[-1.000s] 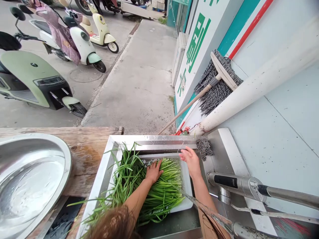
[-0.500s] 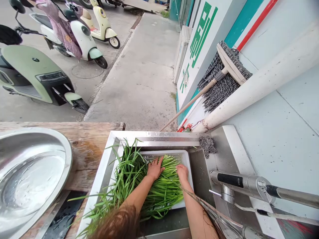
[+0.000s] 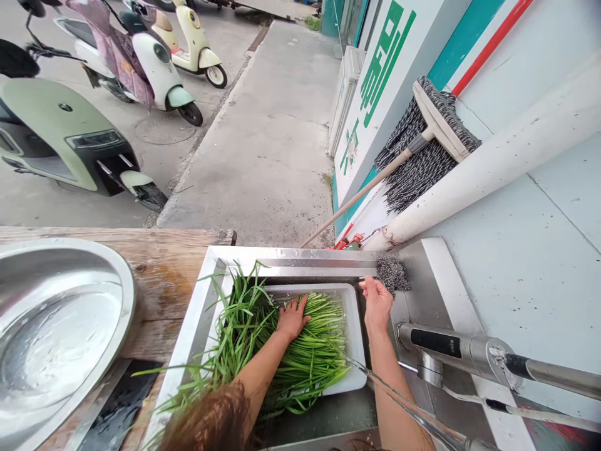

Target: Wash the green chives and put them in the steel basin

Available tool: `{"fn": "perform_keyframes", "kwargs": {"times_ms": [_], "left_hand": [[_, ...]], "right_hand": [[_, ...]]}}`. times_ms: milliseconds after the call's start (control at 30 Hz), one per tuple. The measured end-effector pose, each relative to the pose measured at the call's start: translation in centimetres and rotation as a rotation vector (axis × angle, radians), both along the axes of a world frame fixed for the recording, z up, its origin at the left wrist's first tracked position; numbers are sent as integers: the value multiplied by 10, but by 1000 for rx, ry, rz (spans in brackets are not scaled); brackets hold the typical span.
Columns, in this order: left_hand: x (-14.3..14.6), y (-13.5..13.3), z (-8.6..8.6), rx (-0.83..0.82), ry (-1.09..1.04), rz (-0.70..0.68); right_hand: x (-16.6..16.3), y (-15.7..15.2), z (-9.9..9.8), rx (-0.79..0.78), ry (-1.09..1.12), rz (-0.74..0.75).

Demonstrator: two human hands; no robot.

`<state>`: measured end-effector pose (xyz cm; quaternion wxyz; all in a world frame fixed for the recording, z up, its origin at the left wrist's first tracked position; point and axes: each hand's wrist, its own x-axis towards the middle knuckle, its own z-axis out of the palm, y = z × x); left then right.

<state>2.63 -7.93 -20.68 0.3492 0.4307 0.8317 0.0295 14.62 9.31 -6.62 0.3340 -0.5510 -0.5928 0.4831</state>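
Long green garlic chives [image 3: 310, 357] fill a white plastic tray [image 3: 355, 313] inside the steel sink [image 3: 338, 416]. Their leafy ends spill over the sink's left rim. My left hand [image 3: 292, 318] lies on the chives near the pale stem ends, fingers spread. My right hand [image 3: 377, 304] is raised past the tray's right edge, thumb and fingers pinched together. Something small and pale may be at its fingertips, too small to name. Close behind that hand sits a steel wool scrubber [image 3: 394, 273] on the sink's corner. A stream of water [image 3: 389, 389] runs into the tray from the lower right.
The faucet [image 3: 436, 343] juts in from the right. On the left, a large metal basin [image 3: 70, 326] stands on a wooden table [image 3: 164, 275]. A mop [image 3: 429, 134] leans at the wall beside a white pipe [image 3: 498, 150]. Parked scooters [image 3: 70, 138] stand beyond.
My right hand has moved away from the chive stems, up and to the right, toward the sink's back corner. The left hand has stayed on the chives.
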Motion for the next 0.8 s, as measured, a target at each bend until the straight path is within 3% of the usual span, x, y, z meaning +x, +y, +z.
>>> {"fn": "perform_keyframes", "kwargs": {"times_ms": [100,167,233,300,400,500,667,733,800], "left_hand": [[0,-1,3,-4,-9,-6],[-2,-2,6,-3,-17,-7],[-6,-1,9,0,-27,-8],[-11,5,12,-9,-35,-4],[-16,20,19,-49,-51,-30],[-7,32,36,-66,-61,-135],[34,13,70,31,-1,-285],[47,-3,70,119,23,-339],[54,-16,60,174,34,-354]], "right_hand": [[-6,22,38,298,32,-22],[-4,17,36,301,-2,24],[2,0,12,196,-114,123],[8,-20,-26,64,-311,319],[6,-35,-85,-2,-446,385],[-2,-29,-122,-38,-557,455],[11,-39,-134,-119,-711,643],[24,-62,-130,-107,-770,650],[35,-88,-129,-71,-816,623]]}}
